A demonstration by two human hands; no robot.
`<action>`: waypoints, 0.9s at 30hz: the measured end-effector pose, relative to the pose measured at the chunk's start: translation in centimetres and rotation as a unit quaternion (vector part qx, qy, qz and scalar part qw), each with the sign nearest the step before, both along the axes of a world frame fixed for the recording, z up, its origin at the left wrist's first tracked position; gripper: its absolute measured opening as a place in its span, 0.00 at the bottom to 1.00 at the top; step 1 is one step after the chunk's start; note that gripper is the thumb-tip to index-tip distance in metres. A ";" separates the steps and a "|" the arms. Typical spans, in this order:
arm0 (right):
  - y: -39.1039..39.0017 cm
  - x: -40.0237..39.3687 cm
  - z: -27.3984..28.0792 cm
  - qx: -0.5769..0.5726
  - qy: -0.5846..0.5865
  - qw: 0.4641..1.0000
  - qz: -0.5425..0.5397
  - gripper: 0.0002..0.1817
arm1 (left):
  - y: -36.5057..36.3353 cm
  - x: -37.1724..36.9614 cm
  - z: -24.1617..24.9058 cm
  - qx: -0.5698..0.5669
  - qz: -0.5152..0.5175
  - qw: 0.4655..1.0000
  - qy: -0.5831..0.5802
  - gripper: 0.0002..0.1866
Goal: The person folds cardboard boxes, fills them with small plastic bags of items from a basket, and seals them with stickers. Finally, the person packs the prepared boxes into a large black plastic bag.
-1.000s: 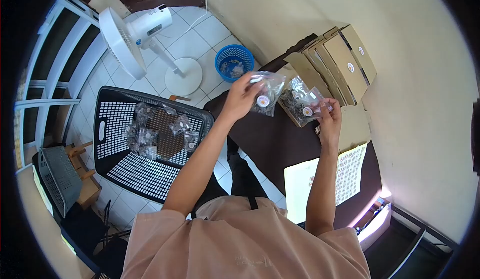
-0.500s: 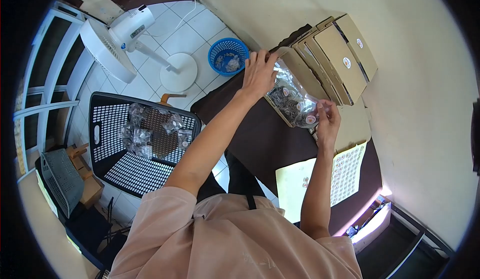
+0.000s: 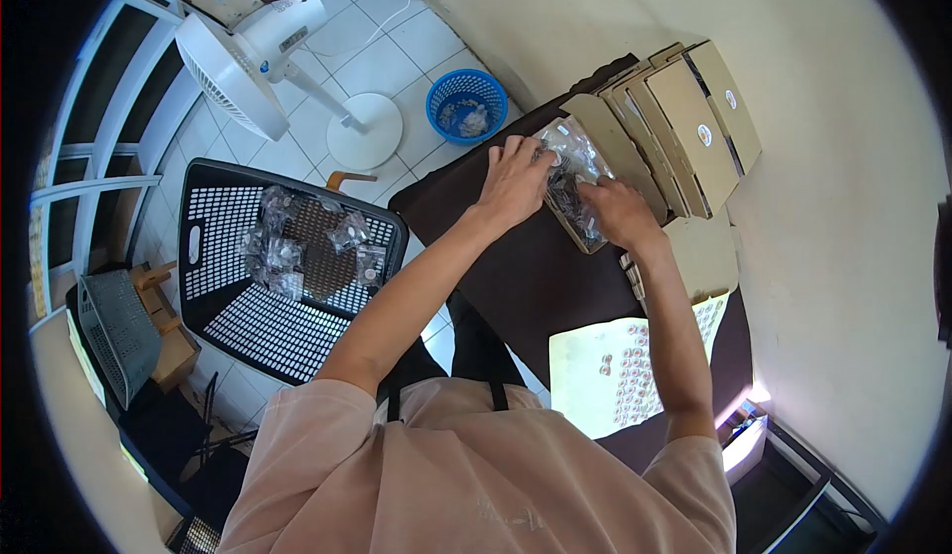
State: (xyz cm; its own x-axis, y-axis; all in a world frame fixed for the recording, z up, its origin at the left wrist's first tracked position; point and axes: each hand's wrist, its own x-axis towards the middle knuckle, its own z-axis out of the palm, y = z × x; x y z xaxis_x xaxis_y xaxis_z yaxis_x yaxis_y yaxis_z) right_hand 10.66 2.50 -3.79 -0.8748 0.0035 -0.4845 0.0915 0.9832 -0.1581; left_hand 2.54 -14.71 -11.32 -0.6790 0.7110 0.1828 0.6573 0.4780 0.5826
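A clear plastic bag point(image 3: 573, 144) with dark, thin, tangled-looking contents lies in the open cardboard box point(image 3: 592, 247) on the dark table. What the contents are is too small to tell. My left hand point(image 3: 516, 187) comes over the box's left side, fingers bent onto the bag near a small round sticker. From the right, my right hand point(image 3: 623, 215) reaches in with its fingers curled against the bag's middle. Both sets of fingertips are partly hidden by the bag and the hands themselves.
Flat cardboard boxes point(image 3: 684, 118) stand stacked against the wall. Sheets of round stickers point(image 3: 595, 375) lie near my right forearm. On my left are a black basket point(image 3: 238, 331) holding several bags, a blue basket point(image 3: 466, 78) and a white fan point(image 3: 233, 78).
The bag has gone from being held up and stretched between both hands to lying down in the box. My right hand has moved left and up, closer to my left hand.
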 end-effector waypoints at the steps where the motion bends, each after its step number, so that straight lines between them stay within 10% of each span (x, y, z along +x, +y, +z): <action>1: -0.3 -0.1 -0.5 0.000 -0.001 1.000 0.000 0.18 | -0.4 0.2 0.1 0.029 0.028 0.999 -0.014 0.15; 7: -0.3 1.2 -1.1 -0.125 0.239 0.963 -0.004 0.18 | -6.5 2.0 0.3 0.131 0.105 0.983 -0.068 0.14; 9: 0.3 2.7 -1.6 -0.063 0.190 0.941 -0.274 0.16 | -9.7 2.9 -0.5 0.164 0.141 0.971 -0.100 0.14; 27: 2.2 5.5 -6.6 0.000 0.235 0.968 -0.086 0.19 | -36.4 10.7 -3.4 0.156 0.463 0.852 -0.190 0.13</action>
State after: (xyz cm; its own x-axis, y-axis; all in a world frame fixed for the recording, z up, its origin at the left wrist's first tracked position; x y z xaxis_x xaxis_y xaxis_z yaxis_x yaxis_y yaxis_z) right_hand 16.15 4.65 -10.41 -0.9852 0.1680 -0.0332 0.1712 0.9598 -0.2223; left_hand 13.21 -51.08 -14.69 -0.9744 -0.2043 -0.0936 -0.1818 0.4720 0.8626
